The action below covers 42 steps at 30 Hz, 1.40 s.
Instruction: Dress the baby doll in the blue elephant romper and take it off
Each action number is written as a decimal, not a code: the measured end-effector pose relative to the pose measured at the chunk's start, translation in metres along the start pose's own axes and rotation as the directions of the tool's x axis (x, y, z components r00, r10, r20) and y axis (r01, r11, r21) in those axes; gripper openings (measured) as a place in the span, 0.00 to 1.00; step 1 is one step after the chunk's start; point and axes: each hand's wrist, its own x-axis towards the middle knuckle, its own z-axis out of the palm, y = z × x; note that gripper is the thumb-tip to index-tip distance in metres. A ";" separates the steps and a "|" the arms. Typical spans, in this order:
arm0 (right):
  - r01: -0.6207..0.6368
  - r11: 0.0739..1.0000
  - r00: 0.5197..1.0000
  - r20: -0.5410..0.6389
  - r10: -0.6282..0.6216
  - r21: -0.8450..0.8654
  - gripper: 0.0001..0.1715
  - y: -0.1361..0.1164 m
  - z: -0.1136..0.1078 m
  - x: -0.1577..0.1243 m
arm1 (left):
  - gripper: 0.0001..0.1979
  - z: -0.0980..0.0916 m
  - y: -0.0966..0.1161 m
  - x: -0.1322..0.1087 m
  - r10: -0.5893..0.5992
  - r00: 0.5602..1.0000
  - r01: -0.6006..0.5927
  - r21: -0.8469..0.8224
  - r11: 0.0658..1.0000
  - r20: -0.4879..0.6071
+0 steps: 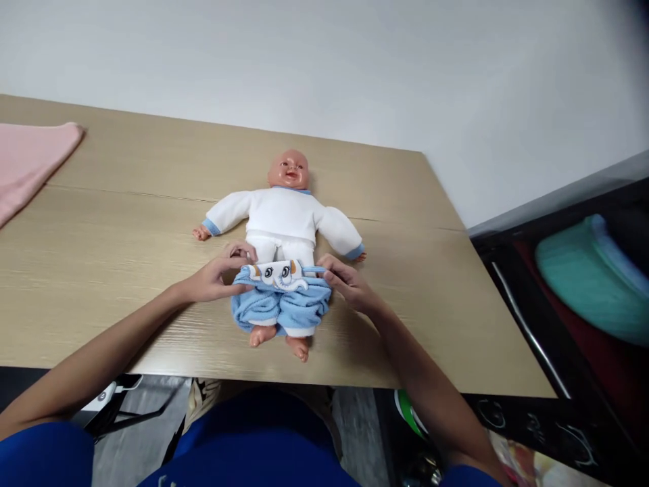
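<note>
A baby doll (282,215) in a white top with blue cuffs lies on its back, head away from me and feet toward me. Blue overalls (299,308) with an embroidered animal face sit bunched around its lower legs, below the white cloth of its thighs. On the left side of the waist, my left hand (215,276) pinches the overalls' edge between thumb and fingers. My right hand (349,283) grips the opposite edge near a blue strap. Both of the doll's feet stick out from the white leg cuffs.
The doll rests on a wooden table (126,237) against a white wall. A folded pink cloth (35,159) lies at the far left. Beyond the table's right edge is a teal rounded object (588,284) on dark shelving. The table's front edge is close to my body.
</note>
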 end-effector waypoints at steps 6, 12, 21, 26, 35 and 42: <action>-0.136 0.989 0.989 0.058 0.133 0.053 0.37 0.006 0.009 -0.007 | 0.17 0.019 -0.009 0.001 -0.083 0.987 0.048 -0.239 0.970 -0.141; -0.134 0.986 0.970 0.218 0.109 0.102 0.31 0.004 0.007 -0.009 | 0.28 0.034 -0.031 0.005 -0.265 0.933 0.137 -0.439 0.888 -0.244; -0.013 0.993 0.927 -0.370 0.055 0.115 0.29 0.023 0.030 0.016 | 0.20 0.028 -0.027 0.015 -0.147 0.936 0.051 -0.292 0.955 -0.319; -0.043 0.984 0.921 -0.374 0.106 0.172 0.36 0.030 0.031 0.056 | 0.31 0.030 -0.041 0.047 -0.329 0.875 0.123 -0.494 0.861 -0.356; -0.050 0.999 0.899 -0.435 0.041 -0.009 0.27 0.037 0.021 0.028 | 0.25 0.016 -0.048 0.024 -0.246 0.929 0.148 -0.332 0.932 -0.277; -0.036 0.980 0.866 -0.484 0.129 0.197 0.33 0.048 0.016 0.048 | 0.27 0.021 -0.058 0.037 -0.406 0.831 0.116 -0.594 0.796 -0.381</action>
